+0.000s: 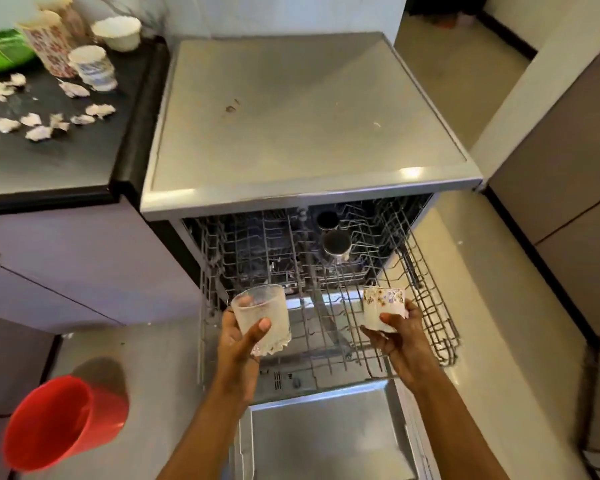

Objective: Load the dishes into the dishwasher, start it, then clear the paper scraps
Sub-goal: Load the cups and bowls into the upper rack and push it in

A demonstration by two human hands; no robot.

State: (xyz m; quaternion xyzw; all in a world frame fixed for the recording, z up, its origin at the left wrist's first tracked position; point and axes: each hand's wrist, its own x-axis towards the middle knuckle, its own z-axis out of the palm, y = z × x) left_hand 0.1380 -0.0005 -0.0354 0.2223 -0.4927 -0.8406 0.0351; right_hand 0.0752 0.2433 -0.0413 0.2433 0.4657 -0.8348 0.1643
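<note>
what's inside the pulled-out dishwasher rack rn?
Two steel tumblers sit near the back of the rack. Its rear is hidden under the dishwasher top; the glass in the left hand and floral cup in the right hand cover parts of its front.

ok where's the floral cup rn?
Head view, right of centre: the floral cup is held by the right hand above the pulled-out rack, opposite the glass in the left hand.

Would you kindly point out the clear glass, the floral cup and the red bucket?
clear glass (260,304), head view, its side wall.
floral cup (383,300), head view, its patterned side.
red bucket (110,414), head view, its outer wall.
</note>
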